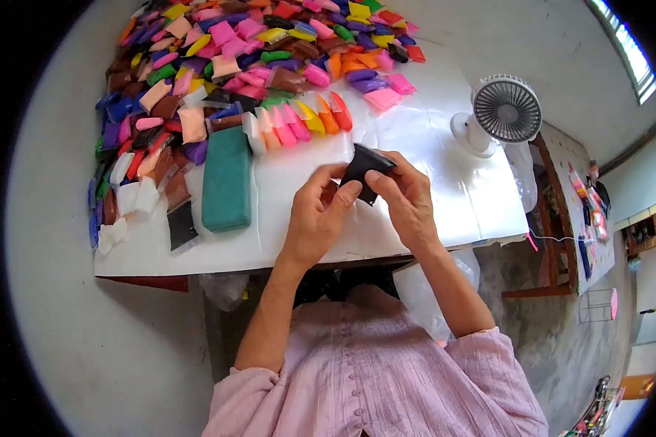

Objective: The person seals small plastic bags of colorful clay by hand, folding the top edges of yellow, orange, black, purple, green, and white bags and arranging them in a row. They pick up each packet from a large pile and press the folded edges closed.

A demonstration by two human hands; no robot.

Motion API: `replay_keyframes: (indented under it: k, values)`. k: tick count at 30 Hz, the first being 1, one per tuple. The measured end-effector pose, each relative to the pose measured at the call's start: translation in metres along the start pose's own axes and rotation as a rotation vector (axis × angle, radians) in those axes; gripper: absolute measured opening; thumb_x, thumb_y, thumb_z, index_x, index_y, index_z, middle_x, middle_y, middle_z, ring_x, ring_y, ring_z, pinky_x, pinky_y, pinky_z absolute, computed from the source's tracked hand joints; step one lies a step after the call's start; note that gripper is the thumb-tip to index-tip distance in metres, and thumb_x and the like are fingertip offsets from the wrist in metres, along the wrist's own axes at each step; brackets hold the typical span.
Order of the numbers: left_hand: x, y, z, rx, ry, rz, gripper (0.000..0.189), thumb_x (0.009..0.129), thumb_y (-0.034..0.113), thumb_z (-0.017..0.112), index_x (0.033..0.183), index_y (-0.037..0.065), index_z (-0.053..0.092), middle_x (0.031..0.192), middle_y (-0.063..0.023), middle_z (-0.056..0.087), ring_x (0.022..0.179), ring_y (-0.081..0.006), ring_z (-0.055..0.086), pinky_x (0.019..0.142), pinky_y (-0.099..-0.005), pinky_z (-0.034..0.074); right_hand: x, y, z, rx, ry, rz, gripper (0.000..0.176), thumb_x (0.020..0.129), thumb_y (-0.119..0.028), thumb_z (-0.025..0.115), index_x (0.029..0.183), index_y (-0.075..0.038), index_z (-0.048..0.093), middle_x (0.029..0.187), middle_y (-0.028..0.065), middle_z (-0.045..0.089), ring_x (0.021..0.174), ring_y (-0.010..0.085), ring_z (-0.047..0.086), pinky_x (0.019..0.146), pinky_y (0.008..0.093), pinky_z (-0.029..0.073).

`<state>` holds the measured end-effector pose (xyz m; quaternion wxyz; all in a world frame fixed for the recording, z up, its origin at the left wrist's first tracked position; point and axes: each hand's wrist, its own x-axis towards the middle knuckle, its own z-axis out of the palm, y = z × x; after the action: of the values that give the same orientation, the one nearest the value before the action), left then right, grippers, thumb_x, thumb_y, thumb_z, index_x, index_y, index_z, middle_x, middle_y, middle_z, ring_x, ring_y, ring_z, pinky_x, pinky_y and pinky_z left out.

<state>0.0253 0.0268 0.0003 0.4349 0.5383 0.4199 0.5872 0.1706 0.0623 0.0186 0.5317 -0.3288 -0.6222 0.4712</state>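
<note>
A small black packet is held between both hands above the front part of the white table. My left hand pinches its left side, thumb on top. My right hand grips its right side, the thumb pressed on its face. Left of my hands lies a teal rectangular case. Behind it and my hands stands a row of colored packets in white, peach, pink, yellow, orange and red. Another black packet rests near the table's front left.
A large heap of colored packets covers the back and left of the white table. A white fan stands at the back right. Plastic bags hang below the front edge. A second table with colored items is at the far right.
</note>
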Motion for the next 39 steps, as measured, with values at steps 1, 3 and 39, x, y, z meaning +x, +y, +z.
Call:
replay_keyframes:
  k: [1,3,39]
  values:
    - [0.0,0.0,0.0,-0.018,-0.006,-0.007,0.026,0.092,0.014,0.061,0.112,-0.002,0.058,0.097,-0.0026,0.06,0.078,-0.0061,0.051,0.068,-0.0223,0.045,0.0,0.001,0.001,-0.05,0.0,-0.037,0.026,0.089,-0.013,0.062,0.11,0.003,0.061,0.087,0.0056,0.062,0.079,0.0128,0.06,0.071,0.0249,0.049]
    - [0.001,-0.001,-0.002,-0.051,-0.016,-0.022,0.021,0.091,0.01,0.062,0.107,-0.002,0.059,0.092,-0.0028,0.063,0.08,-0.0069,0.056,0.072,-0.0221,0.047,0.001,0.001,0.001,-0.227,0.006,-0.073,0.024,0.088,-0.014,0.065,0.106,0.002,0.064,0.085,0.0054,0.059,0.076,0.0131,0.06,0.069,0.0256,0.048]
    - [0.002,-0.005,-0.004,-0.08,0.082,-0.099,0.017,0.088,0.012,0.067,0.098,-0.002,0.062,0.079,0.0017,0.06,0.061,-0.0024,0.046,0.052,-0.018,0.037,0.01,0.003,-0.008,-0.258,-0.061,0.152,0.025,0.089,-0.022,0.065,0.085,0.003,0.064,0.064,-0.0012,0.055,0.059,0.0056,0.045,0.052,0.0234,0.037]
